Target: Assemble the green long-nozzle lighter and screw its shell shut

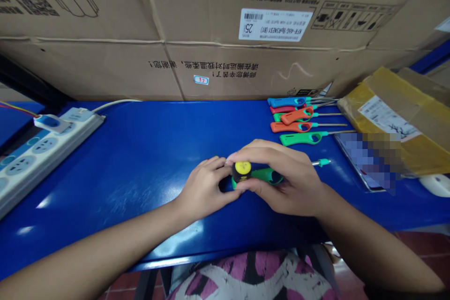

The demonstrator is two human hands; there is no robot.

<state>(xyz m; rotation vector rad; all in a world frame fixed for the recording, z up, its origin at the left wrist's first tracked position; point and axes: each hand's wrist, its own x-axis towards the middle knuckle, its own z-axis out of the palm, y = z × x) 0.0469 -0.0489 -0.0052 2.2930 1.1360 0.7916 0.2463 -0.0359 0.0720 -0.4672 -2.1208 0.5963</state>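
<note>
In the middle of the blue table, a green long-nosed lighter [266,176] lies on its side, its metal tube and teal tip pointing right. My right hand [291,176] is closed around a black-and-yellow screwdriver handle [242,168], seen end-on from above over the lighter's grip end. The screwdriver's shaft and tip are hidden below the handle. From the left, my left hand [206,185] pinches the grip end of the same lighter, its thumb and fingers on either side. Part of the lighter is covered by my right hand.
Several coloured lighters [291,126] lie at the back right, beside a cardboard package with yellow tape [418,98]. A phone [365,159], partly blurred, lies by the package. At the left edge is a white power strip [52,145]. A large carton [211,56] walls off the back.
</note>
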